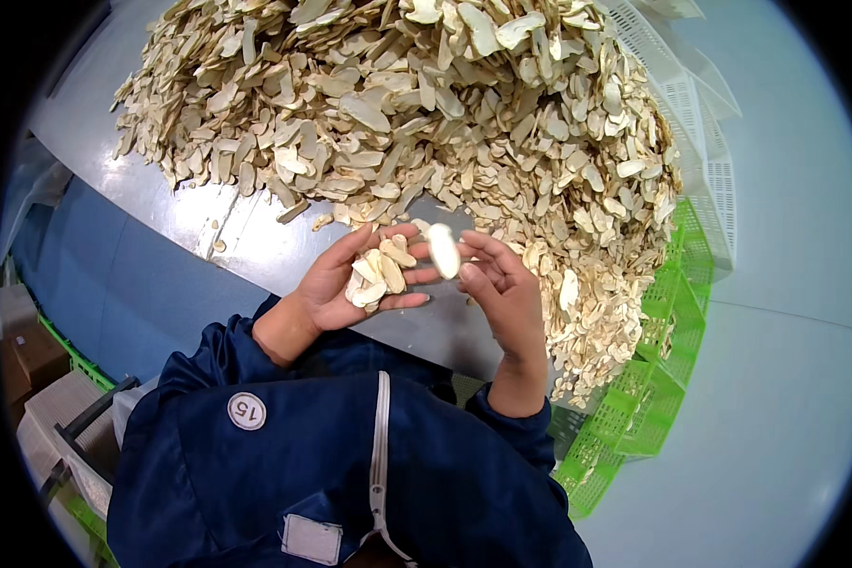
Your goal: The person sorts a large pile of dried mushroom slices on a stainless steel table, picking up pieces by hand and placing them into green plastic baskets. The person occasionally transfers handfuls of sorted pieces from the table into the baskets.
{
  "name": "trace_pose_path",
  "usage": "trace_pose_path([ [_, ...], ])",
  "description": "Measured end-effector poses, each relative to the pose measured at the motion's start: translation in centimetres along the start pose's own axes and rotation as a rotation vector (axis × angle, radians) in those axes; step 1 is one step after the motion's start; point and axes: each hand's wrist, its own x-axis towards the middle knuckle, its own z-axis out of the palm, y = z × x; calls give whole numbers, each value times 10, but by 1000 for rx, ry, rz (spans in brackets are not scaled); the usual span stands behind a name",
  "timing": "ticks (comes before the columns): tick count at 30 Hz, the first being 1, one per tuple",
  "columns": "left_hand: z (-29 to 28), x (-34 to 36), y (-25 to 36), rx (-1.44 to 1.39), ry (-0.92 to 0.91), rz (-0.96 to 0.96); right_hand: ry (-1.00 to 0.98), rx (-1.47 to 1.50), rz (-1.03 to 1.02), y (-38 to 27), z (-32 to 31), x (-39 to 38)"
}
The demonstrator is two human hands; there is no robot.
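Dark blue jacket [303, 464], nearest the camera, with a white zipper [380, 445] down its front; its sleeves lead to both hands. The left hand [320, 295] is palm up, fingers spread, and carries a cluster of small pale slices [377, 275]. A single longer slice [443, 251], blurred, stands between the two hands, in front of the left fingertips and next to the right thumb. The right hand [509, 298] has thumb and fingers curved toward it; whether they pinch it cannot be told.

Beyond lies a large pile of slices [398, 123] on the grey surface [417, 336]. Its near edge bends around the hands, passing above the left fingertips and down just beside the right wrist, so room on that side is narrow. Surface shows between the hands and the jacket, and in a wider strip to the upper left of the left hand, where a few stray slices [219, 246] lie near the slanting left edge. Green baskets [658, 388] and white baskets [715, 180] border the pile on the right; past them the pale floor [786, 379] stretches outward.
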Motion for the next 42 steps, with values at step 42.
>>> trace_pose_path([
  [42, -9, -25, 6, 43, 7, 19, 71, -1116, -455, 36, -5, 29],
])
